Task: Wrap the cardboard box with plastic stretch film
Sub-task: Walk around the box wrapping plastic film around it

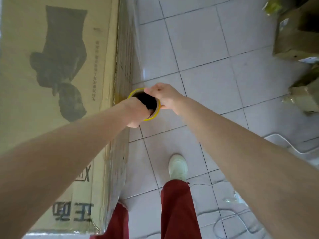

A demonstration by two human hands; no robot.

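Beside the brown cardboard box (pixel 25 118) | my left hand (pixel 136 112) and right hand (pixel 164 95) grip yellow-rimmed stretch-film roll (pixel 152 116) | likely mid-wrap | next needs steady tension

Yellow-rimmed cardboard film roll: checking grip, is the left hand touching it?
Touching: head view shows the left hand hooking fingers inside the yellow-rimmed cardboard film roll.

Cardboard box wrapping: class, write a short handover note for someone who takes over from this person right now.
Left hand: fingers hooked inside the core of the roll.
Right hand: grips the rim of the roll from the other side.
The roll is held open end up, close to the near side of the cardboard box.
Done: film looks laid along that side; a clear sheet runs on from the roll.
Left: other sides are out of view; probably keep circling, then tear off the film.
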